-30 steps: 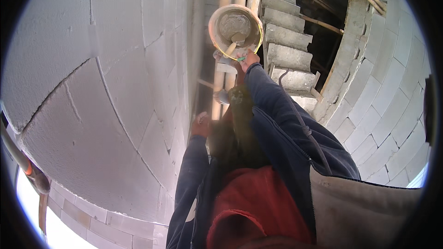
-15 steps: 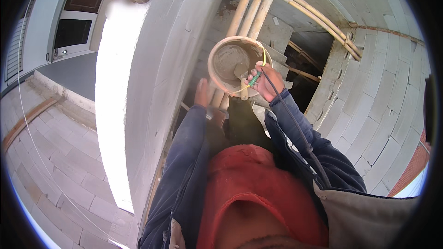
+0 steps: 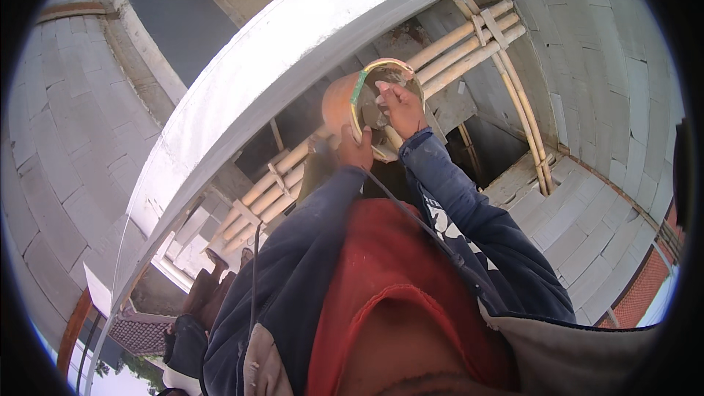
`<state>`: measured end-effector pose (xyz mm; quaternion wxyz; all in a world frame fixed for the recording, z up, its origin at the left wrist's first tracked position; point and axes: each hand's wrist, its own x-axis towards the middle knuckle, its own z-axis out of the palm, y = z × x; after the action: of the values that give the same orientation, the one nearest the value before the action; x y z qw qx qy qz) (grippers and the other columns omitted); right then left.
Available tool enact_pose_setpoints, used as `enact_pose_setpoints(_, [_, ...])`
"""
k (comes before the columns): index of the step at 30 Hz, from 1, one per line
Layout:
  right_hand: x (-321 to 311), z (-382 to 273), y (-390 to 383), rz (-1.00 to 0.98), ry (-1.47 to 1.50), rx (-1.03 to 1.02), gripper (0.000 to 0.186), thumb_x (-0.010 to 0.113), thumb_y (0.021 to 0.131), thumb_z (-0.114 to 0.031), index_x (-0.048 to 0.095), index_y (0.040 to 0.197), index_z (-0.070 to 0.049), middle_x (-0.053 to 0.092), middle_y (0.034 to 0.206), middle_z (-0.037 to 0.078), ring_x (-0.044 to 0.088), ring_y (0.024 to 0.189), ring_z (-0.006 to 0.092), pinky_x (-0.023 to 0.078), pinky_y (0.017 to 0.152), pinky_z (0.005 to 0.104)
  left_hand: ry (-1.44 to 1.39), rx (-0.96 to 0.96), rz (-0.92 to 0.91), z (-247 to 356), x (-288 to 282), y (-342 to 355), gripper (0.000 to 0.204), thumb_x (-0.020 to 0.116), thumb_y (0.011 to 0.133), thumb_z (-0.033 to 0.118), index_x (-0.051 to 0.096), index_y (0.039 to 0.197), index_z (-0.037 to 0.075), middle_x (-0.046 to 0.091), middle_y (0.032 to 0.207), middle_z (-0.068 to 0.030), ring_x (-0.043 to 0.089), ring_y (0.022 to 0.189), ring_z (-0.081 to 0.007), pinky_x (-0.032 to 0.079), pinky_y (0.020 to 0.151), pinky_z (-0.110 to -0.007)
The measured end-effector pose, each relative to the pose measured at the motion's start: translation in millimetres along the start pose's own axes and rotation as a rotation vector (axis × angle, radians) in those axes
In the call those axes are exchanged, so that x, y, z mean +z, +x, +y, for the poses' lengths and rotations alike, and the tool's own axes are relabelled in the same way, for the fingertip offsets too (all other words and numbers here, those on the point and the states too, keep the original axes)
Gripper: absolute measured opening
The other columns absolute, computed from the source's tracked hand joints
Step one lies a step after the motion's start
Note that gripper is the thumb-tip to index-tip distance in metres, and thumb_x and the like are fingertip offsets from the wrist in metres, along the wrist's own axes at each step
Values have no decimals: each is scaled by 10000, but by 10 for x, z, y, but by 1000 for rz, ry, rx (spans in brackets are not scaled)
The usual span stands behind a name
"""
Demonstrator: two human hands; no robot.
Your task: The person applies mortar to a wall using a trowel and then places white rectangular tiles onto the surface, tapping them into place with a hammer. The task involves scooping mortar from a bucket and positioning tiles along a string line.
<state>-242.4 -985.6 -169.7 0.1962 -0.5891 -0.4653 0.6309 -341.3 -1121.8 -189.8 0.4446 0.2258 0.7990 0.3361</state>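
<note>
A round orange-brown bucket (image 3: 336, 103) is tilted, its mouth turned to the right, with grey mortar-like stuff inside. A green grip on its yellow handle (image 3: 358, 89) lies along the upper left of the rim. My left hand (image 3: 356, 149) closes on the near left edge of the bucket. Over the bucket's mouth, my right hand (image 3: 402, 109) has curled fingers; what they hold, if anything, is hidden. Just below that hand, a pale wooden handle (image 3: 394, 136) sticks out over the near rim, and its other end is hard to make out.
Bamboo poles (image 3: 469, 64) run beneath and beyond the bucket, beside a dark opening (image 3: 496, 148). A white-topped wall (image 3: 242, 77) curves along my left. At lower left is another person (image 3: 192, 341). A dark cord (image 3: 402, 207) crosses my chest.
The view has swung round. My right hand has left the green grip and moved over the bucket's mouth. My left hand has come onto the rim, and the bucket has tipped.
</note>
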Motion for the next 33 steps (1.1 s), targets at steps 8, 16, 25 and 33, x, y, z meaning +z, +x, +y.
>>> enact_pose_setpoints(8, [347,551,-198,-656,-1679,44,694,661,939,-648,748,1335,-86,576,1469,164,416,1444,351,346,1165,639,-89,-281,276,-418,-665,-503,357,667,1036,324,560,1141,0,713,1010,-304,728,969,-462,539,856,-521])
enact_pose_setpoints(16, [844,377,-196,-1156,-1770,-545,532,673,937,-332,620,1404,-82,613,1399,229,505,1401,394,410,1102,612,-377,-306,908,-646,-857,-1025,195,656,1051,165,572,932,35,558,810,4,492,764,-94,443,708,-307])
enact_pose_setpoints(25, [1509,-1500,-345,-1460,-1708,-989,385,608,961,-182,589,1329,-73,756,1052,255,743,1076,446,542,933,588,-354,-419,1282,-337,-1385,-1522,289,666,1036,223,573,863,11,589,745,-54,534,703,-141,471,681,-351])
enact_pose_setpoints(33, [1866,-1397,-743,-1430,-1847,-817,374,640,944,-226,693,1269,-50,781,1083,246,752,1095,413,571,961,549,-385,-309,1536,-481,-1840,-1631,372,722,1029,259,561,796,18,545,692,-22,493,661,-110,431,627,-329])
